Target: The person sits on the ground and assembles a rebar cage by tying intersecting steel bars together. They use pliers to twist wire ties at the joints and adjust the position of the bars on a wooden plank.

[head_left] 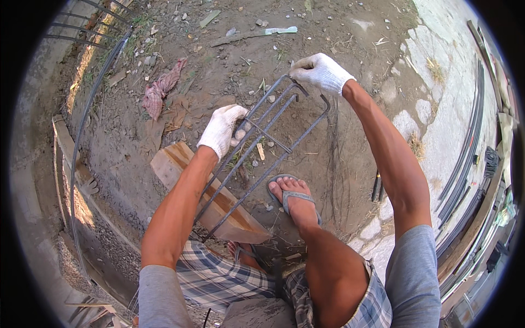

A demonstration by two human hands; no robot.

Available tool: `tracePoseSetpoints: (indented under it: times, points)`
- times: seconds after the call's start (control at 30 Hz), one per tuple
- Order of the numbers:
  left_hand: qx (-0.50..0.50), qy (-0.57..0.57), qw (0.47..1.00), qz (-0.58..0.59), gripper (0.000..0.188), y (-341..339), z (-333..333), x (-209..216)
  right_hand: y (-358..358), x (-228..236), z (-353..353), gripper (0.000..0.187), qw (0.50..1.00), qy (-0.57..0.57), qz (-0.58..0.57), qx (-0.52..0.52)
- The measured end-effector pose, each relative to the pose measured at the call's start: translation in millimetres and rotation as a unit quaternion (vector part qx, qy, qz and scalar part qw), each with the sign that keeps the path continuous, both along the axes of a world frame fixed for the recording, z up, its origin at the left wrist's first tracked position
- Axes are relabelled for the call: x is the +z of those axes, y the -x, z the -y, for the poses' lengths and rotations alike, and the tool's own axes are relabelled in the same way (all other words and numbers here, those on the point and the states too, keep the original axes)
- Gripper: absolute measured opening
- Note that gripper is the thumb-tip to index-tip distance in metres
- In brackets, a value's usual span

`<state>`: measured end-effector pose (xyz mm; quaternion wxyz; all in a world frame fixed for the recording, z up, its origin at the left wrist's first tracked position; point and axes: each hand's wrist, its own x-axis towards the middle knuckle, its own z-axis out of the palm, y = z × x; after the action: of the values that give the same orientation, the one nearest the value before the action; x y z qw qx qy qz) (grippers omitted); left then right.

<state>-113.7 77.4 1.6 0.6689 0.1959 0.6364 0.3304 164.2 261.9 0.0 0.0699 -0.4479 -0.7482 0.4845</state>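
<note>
Several grey rebar rods, joined by a thin crosspiece into a ladder-like rebar frame (288, 150), slant from my shins up toward the upper right. Their far ends are bent into hooks. In a white knit glove, my left hand (223, 130) is closed on the frame's left rod near the crosspiece. My right hand (322, 74), gloved alike, pinches the frame's far hooked end; its fingertips are partly hidden. The frame's near part lies across a thick wooden block (225, 203) on the ground, and its near tips are hard to make out.
My sandalled foot (298, 199) stands just right of the frame. Dark-handled pliers or a similar tool (377, 186) lie beyond it. A reddish cloth (163, 90) lies on the dirt. Long rods (467, 136) rest on the right concrete; a long bar (79, 136) curves along the left.
</note>
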Motion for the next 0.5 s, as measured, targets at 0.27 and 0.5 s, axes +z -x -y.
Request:
tracePoseSetpoints:
  times: [0.27, 0.5]
  points:
    - [-0.002, 0.003, 0.999, 0.034, 0.016, -3.5, -8.8, -5.3, -6.0, 9.9, -5.6, 0.032, 1.000, -0.012, 0.007, -0.007]
    - [0.010, -0.011, 0.997, 0.071, 0.015, 0.4, -6.7, -12.4, -4.1, 13.6, -11.4, 0.033, 0.998, -0.047, 0.029, 0.022]
